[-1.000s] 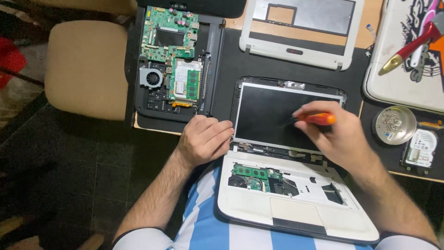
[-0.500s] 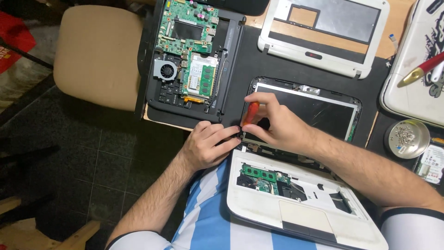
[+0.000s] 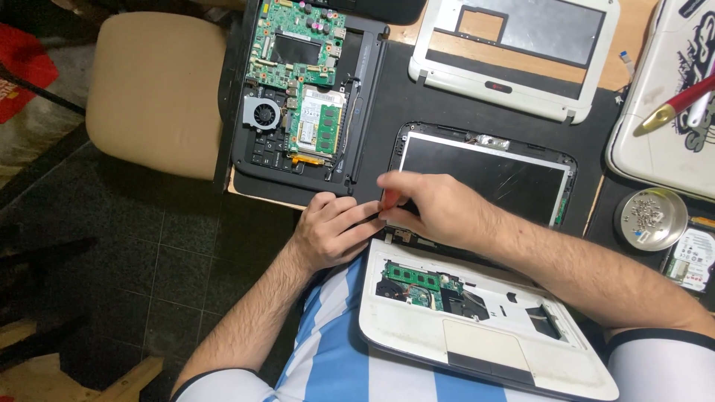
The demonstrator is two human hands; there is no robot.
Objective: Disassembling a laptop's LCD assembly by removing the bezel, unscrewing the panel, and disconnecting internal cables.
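From my head camera: my right hand [image 3: 439, 208] has shifted left to the open white laptop's [image 3: 484, 327] left hinge, fingers clenched around the red-handled screwdriver [image 3: 389, 199]. My left hand [image 3: 331, 231] stays curled there, touching the shaft, grasping nothing clearly.

My head view is evenly lit from above on the desk, while the floor [image 3: 112, 260] at left falls dim. I see soft glare on the bare screen panel [image 3: 484, 175] and slight motion blur on both hands; edges bend a little.
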